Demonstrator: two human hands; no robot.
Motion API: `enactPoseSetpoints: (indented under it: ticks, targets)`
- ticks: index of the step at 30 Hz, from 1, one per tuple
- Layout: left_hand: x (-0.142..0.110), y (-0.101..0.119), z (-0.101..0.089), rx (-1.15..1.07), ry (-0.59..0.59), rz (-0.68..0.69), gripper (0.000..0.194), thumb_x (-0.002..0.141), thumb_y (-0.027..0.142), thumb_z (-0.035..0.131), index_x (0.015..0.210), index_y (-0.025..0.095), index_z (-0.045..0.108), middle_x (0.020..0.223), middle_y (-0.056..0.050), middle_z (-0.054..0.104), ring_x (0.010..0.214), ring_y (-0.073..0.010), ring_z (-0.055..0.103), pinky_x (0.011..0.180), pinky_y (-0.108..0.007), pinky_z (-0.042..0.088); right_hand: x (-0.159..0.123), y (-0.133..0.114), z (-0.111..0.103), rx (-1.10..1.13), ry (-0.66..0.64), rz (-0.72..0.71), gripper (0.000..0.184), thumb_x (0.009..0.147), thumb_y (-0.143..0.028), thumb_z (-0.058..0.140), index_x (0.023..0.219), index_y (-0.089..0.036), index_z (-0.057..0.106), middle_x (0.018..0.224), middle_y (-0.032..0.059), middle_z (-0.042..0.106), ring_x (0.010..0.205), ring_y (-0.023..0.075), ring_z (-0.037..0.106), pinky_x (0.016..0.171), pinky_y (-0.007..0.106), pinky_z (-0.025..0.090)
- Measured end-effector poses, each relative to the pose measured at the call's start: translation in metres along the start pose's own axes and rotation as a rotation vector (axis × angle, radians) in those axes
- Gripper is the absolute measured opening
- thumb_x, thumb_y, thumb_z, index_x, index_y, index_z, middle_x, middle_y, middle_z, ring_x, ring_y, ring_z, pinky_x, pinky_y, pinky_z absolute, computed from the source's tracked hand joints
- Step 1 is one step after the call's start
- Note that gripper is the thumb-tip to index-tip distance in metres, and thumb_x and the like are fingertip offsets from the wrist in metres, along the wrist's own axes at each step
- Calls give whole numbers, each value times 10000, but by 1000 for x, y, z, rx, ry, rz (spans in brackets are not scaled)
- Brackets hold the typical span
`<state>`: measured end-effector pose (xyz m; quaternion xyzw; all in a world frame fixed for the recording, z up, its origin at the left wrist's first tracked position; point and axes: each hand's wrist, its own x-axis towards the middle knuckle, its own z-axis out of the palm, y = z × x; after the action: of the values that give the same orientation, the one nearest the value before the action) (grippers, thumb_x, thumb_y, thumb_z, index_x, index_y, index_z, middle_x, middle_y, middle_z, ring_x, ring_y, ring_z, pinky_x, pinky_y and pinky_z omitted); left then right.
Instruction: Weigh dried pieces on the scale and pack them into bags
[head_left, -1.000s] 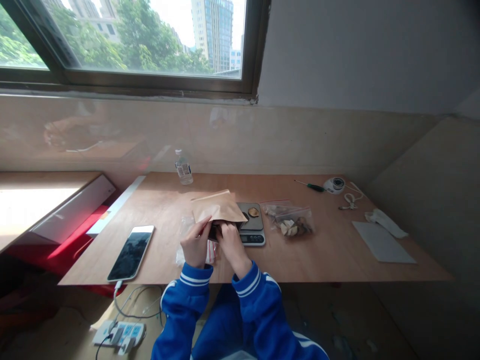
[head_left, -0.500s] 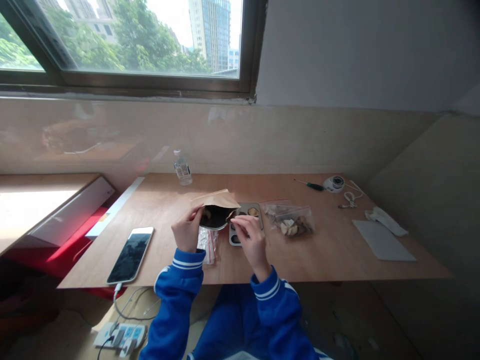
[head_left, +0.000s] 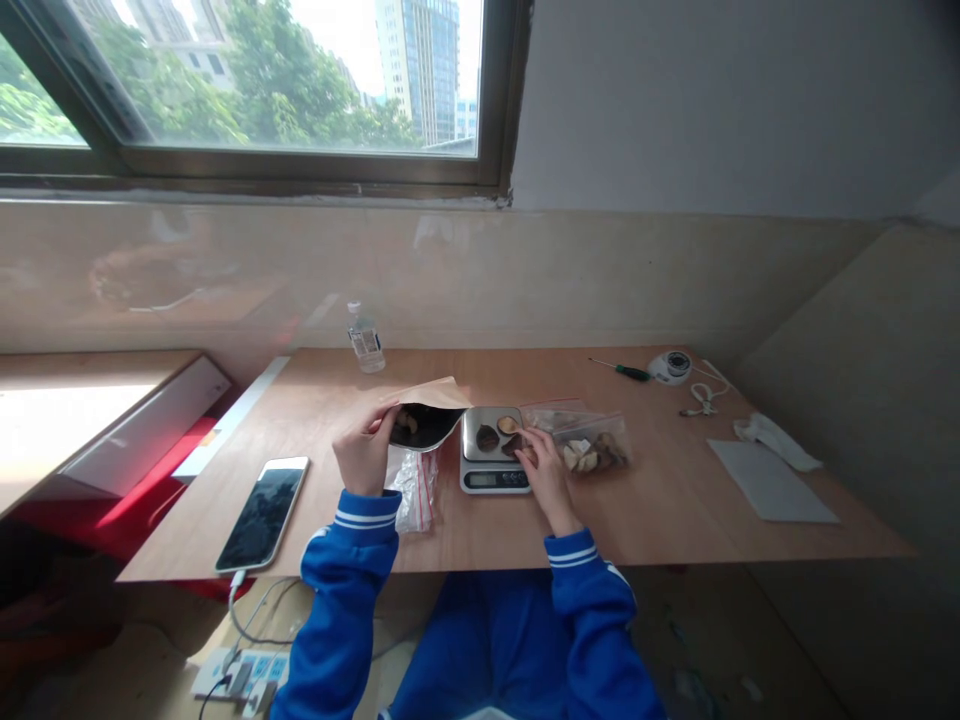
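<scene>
Setting a dark dried slice [head_left: 513, 446] on the kitchen scale [head_left: 499, 470] looks like the step in hand: the right hand [head_left: 551, 475] has its fingertips at that slice, near a round dark slice [head_left: 487, 438] and a pale slice [head_left: 508, 425] on the plate [head_left: 489, 416]. Whether the right grip pinches it or only touches it, I cannot tell. The left hand [head_left: 364, 450] pinches the edge of the gaping kraft pouch [head_left: 431, 422]. The next move seems to call for lifting the right fingers clear without pressing the plate. The display [head_left: 482, 481] is unreadable, the pouch's depths are dark, and the pouch partly hides a clear plastic bag [head_left: 415, 492].
</scene>
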<state>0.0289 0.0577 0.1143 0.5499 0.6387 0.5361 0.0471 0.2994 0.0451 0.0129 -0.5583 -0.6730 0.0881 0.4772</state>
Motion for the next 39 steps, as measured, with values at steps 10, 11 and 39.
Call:
enactPoseSetpoints:
  ticks: [10,11,39]
  targets:
    - [-1,2,-4,0,-9,12,207,775,408,596,849,269,731,741,45,732,692,-146,685,653,-218,492,5,-38,24,212,6,-50,145,882,-227,498,847,-191,634,921,68,655,933,195,617,852,354,495]
    - [-2,2,-4,-5,-13,6,204,775,404,596,849,270,731,744,45,732,694,-146,685,656,-219,494,7,-41,30,229,-8,-47,150,883,-231,498,890,-189,642,954,71,668,948,195,623,861,350,494]
    - [-6,0,-3,-73,-56,-21,201,769,389,606,874,269,728,826,33,739,768,-156,691,740,-222,515,8,-34,16,183,102,-47,270,878,-136,366,973,-177,615,1005,103,595,1035,218,547,920,409,446]
